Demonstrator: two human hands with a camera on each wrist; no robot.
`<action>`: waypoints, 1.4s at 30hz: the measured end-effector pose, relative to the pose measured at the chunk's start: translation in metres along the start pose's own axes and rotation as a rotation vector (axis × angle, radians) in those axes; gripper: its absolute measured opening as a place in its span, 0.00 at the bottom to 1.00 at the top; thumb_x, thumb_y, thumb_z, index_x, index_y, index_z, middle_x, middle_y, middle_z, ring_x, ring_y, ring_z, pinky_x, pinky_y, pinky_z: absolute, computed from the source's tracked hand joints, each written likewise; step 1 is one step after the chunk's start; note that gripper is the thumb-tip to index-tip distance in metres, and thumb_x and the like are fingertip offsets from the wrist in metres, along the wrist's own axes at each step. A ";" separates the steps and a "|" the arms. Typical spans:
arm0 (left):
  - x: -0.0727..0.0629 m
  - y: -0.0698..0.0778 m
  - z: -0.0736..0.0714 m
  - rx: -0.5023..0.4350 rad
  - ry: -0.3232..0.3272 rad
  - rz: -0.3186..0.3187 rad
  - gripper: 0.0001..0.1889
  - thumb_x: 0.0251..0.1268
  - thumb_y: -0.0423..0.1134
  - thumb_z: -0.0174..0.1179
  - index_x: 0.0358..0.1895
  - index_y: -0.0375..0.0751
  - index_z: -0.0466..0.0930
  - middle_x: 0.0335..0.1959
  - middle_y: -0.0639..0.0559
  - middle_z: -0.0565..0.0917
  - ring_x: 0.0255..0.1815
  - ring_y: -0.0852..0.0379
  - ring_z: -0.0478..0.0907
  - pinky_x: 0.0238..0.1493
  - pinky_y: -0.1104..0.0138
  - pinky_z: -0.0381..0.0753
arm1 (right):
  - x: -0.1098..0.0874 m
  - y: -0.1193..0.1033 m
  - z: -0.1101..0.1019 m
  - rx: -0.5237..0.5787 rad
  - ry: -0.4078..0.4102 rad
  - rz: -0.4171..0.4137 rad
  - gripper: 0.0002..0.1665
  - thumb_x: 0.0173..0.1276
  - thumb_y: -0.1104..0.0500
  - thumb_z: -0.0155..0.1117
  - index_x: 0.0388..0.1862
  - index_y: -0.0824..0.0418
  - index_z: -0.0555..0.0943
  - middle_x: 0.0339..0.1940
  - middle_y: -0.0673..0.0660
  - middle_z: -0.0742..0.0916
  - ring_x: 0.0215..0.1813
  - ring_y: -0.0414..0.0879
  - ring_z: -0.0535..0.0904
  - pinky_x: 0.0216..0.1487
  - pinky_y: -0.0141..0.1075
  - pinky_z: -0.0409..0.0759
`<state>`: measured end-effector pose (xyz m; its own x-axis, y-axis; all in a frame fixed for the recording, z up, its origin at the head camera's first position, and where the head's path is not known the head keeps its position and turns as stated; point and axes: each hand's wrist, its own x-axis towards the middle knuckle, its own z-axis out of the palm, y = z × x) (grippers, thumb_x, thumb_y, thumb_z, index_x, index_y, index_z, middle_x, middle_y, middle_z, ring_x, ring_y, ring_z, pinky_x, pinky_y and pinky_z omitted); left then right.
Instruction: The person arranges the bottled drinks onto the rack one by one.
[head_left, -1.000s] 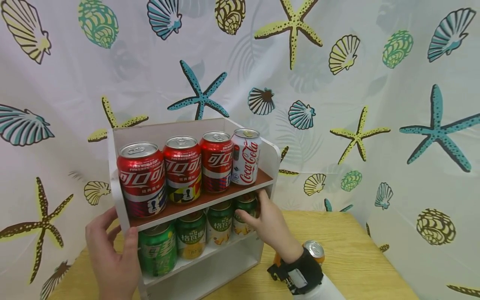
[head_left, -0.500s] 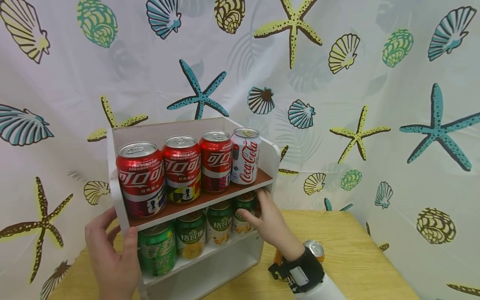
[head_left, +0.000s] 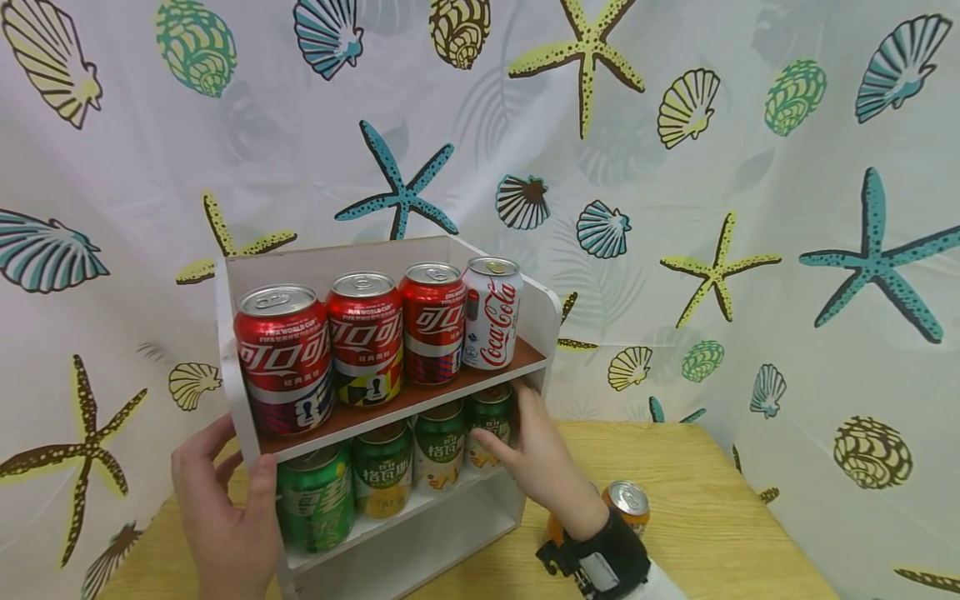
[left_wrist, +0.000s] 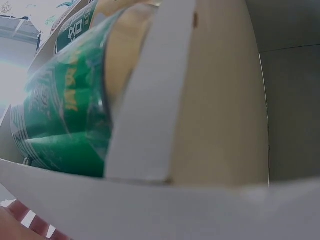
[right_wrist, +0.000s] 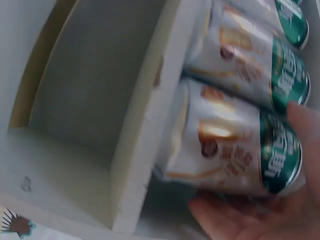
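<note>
A white three-tier shelf (head_left: 480,517) stands on the wooden table. My left hand (head_left: 225,508) holds its left side panel, thumb at the front edge and fingers along the outside. On the middle tier, my right hand (head_left: 543,454) grips the rightmost green-and-white drink can (head_left: 487,417), its thumb across the front and its fingers at the right side. The right wrist view shows the same can (right_wrist: 230,145) on its tier between thumb and fingers. A green can (head_left: 315,500) stands at the left end of that tier, nearest my left hand, with more green-topped cans (head_left: 382,471) between.
Above, the top tier carries several red cola cans (head_left: 285,358) and a white cola can (head_left: 491,312) at the right. An orange can (head_left: 628,504) stands on the table (head_left: 697,517) beside my right wrist, with more orange partly hidden behind it. A shell-patterned curtain (head_left: 637,275) hangs behind.
My right thumb has slid slightly down the can's front, and the right wrist has shifted a little, showing more of the orange can. The left hand and shelf stay put.
</note>
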<state>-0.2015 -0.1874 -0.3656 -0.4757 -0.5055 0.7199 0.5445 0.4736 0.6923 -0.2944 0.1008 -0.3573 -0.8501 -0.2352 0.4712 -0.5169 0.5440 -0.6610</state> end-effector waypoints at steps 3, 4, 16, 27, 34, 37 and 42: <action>0.000 0.002 -0.001 -0.013 -0.007 -0.019 0.26 0.70 0.35 0.54 0.71 0.38 0.70 0.62 0.75 0.65 0.68 0.65 0.65 0.58 0.73 0.66 | -0.006 0.000 0.007 -0.007 0.033 -0.003 0.55 0.66 0.51 0.75 0.81 0.64 0.53 0.75 0.68 0.67 0.76 0.63 0.66 0.75 0.58 0.67; 0.000 0.002 -0.001 -0.015 -0.005 -0.016 0.26 0.70 0.35 0.54 0.71 0.38 0.70 0.62 0.74 0.66 0.67 0.65 0.65 0.57 0.73 0.66 | -0.008 0.001 0.009 -0.013 0.047 -0.001 0.56 0.65 0.52 0.76 0.81 0.64 0.52 0.75 0.68 0.67 0.76 0.63 0.67 0.75 0.58 0.67; -0.001 -0.002 0.004 0.010 0.019 0.016 0.25 0.70 0.33 0.54 0.69 0.29 0.68 0.62 0.71 0.65 0.66 0.68 0.64 0.56 0.75 0.64 | -0.010 0.006 0.016 -0.103 0.169 -0.014 0.54 0.57 0.55 0.82 0.76 0.65 0.61 0.68 0.68 0.75 0.69 0.61 0.75 0.69 0.56 0.75; 0.000 -0.001 0.003 -0.007 0.018 0.003 0.25 0.70 0.34 0.53 0.69 0.32 0.69 0.62 0.73 0.66 0.66 0.67 0.64 0.56 0.74 0.64 | -0.010 0.005 0.011 -0.018 0.080 0.014 0.50 0.65 0.57 0.76 0.79 0.66 0.59 0.65 0.66 0.79 0.62 0.58 0.82 0.55 0.46 0.86; -0.001 0.000 0.002 -0.003 0.011 -0.002 0.25 0.71 0.35 0.54 0.70 0.34 0.69 0.63 0.73 0.66 0.67 0.65 0.65 0.56 0.73 0.66 | -0.010 0.008 0.011 -0.015 0.042 0.012 0.48 0.68 0.59 0.72 0.79 0.69 0.57 0.66 0.68 0.79 0.63 0.60 0.81 0.56 0.47 0.86; 0.000 -0.002 0.002 0.001 0.012 0.006 0.26 0.72 0.35 0.54 0.71 0.32 0.68 0.63 0.72 0.66 0.67 0.66 0.64 0.56 0.73 0.66 | -0.010 0.008 0.012 -0.001 0.032 0.029 0.48 0.69 0.58 0.72 0.80 0.67 0.57 0.67 0.67 0.78 0.64 0.60 0.81 0.57 0.47 0.85; 0.000 -0.002 0.002 0.002 0.011 0.002 0.26 0.72 0.35 0.54 0.71 0.31 0.68 0.63 0.71 0.66 0.67 0.65 0.64 0.56 0.73 0.66 | -0.010 0.010 0.012 0.021 0.022 0.041 0.45 0.70 0.57 0.71 0.79 0.66 0.60 0.65 0.67 0.79 0.64 0.60 0.81 0.56 0.47 0.86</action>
<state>-0.2036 -0.1871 -0.3670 -0.4670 -0.5123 0.7207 0.5444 0.4757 0.6909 -0.2920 0.0984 -0.3756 -0.8681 -0.1952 0.4564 -0.4842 0.5355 -0.6919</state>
